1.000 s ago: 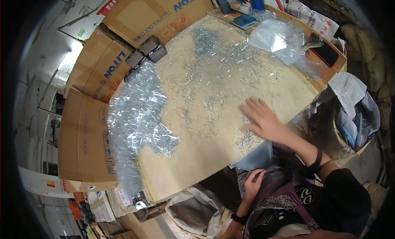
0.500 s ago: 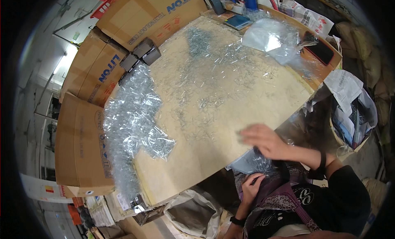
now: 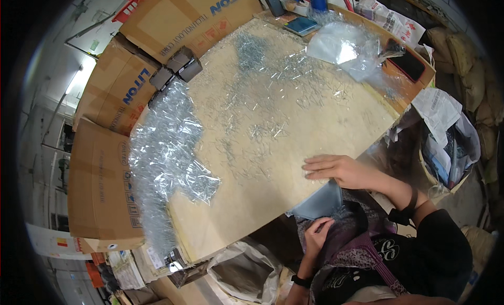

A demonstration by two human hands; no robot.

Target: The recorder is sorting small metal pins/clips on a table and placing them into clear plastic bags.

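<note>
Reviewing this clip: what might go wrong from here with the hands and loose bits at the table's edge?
Shiny bits lie loose on the table; any pushed over the edge might miss the grey tray. The right hand is right by the tray, so a bump might tip it. Spilled bits might then hit the left hand below.

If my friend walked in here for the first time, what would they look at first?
Probably the big glittery heap on the left of the table, beside the brown cardboard. Next, the thin silvery bits scattered over the table's middle and far end. Then the right hand, at the near edge beside a grey tray.
</note>
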